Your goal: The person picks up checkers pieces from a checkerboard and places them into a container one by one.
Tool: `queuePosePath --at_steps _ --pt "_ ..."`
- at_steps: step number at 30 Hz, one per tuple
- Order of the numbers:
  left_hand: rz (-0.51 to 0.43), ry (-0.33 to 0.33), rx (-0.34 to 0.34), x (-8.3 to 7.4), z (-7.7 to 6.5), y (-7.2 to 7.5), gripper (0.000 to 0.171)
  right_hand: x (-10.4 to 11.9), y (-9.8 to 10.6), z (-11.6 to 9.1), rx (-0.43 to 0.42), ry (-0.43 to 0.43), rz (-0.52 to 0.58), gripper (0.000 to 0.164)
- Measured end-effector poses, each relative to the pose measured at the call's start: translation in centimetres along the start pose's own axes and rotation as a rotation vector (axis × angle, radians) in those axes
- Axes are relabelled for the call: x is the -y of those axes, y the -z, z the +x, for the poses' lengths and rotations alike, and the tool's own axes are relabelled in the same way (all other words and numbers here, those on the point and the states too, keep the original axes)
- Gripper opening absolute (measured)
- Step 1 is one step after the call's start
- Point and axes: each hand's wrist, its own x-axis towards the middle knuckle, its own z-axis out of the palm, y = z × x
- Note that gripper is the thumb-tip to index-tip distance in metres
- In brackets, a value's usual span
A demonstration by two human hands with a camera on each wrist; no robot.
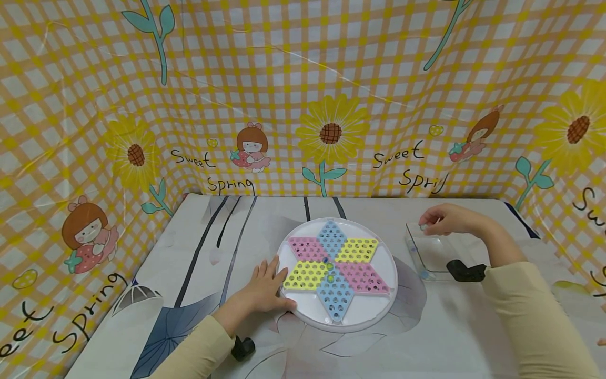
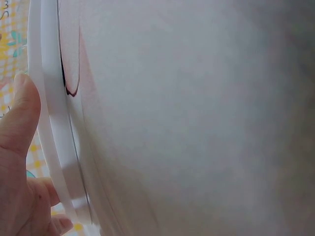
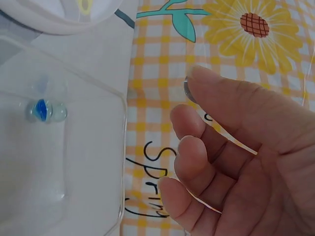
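Note:
A round white Chinese checkers board (image 1: 379, 310) with a pink, yellow and blue star lies on the table. Two yellow-green marbles (image 1: 330, 279) and a dark blue one (image 1: 325, 260) sit near the star's centre. My left hand (image 1: 265, 287) rests at the board's left rim with fingers spread, and its thumb (image 2: 25, 105) lies along the rim in the left wrist view. Over the far side of a clear box (image 3: 123, 128), my right hand (image 1: 447, 219) pinches a small glass marble (image 1: 423, 227), mostly hidden by the thumb in the right wrist view.
Blue and clear marbles (image 3: 43, 110) lie inside the clear box, right of the board. A checked yellow cloth (image 1: 279, 68) with sunflowers hangs behind and around the table. The table covering (image 1: 379, 347) is white with dark printed lines.

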Motion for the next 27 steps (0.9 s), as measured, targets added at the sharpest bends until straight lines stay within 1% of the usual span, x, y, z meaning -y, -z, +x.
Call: queuePosePath --at_steps 3,13,18,27 --pt "0.001 0.002 0.002 0.1 0.1 -0.1 0.093 -0.5 0.1 -0.2 -0.004 -0.010 -0.004 0.027" --pt "0.000 0.007 0.005 0.1 0.2 -0.1 0.092 -2.3 0.2 -1.1 -0.014 -0.044 -0.002 0.029" --pt "0.003 0.013 0.006 0.1 0.2 -0.1 0.093 -3.0 0.3 -1.4 -0.011 -0.083 -0.004 0.032" --pt "0.005 0.011 0.008 0.0 0.1 0.0 0.092 -4.2 0.5 -1.7 0.004 -0.116 0.000 0.037"
